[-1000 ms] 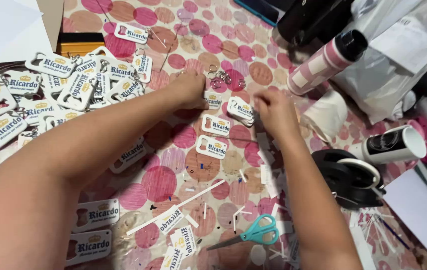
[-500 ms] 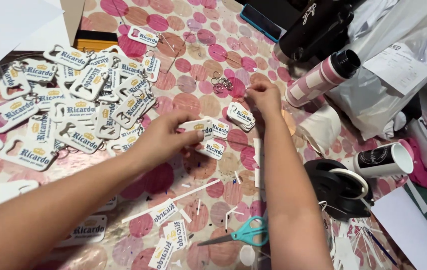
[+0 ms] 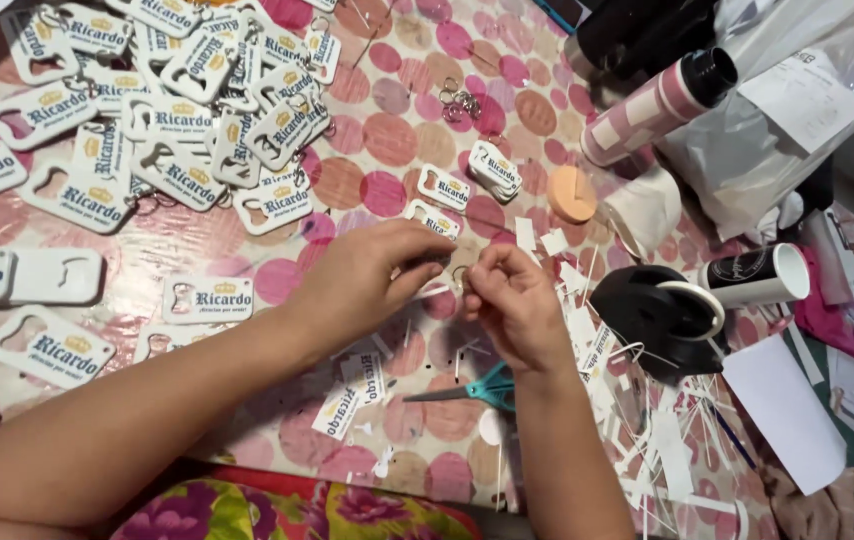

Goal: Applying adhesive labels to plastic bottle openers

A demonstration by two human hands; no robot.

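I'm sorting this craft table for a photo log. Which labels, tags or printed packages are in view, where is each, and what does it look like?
White bottle-opener tags: heaped upper left, rounded rectangles with blue print and gold crowns.
Small tags: centre, same colours.
Left hand and right hand: pinching a small piece together, hidden by fingers.
Striped tube: upper right, pink and white, black cap.
Black cup: right, lying down, white inside.

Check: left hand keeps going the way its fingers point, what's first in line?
Probably the right hand: the left hand points rightward at it, fingertips nearly meeting over a small metal ring. Depth unclear.
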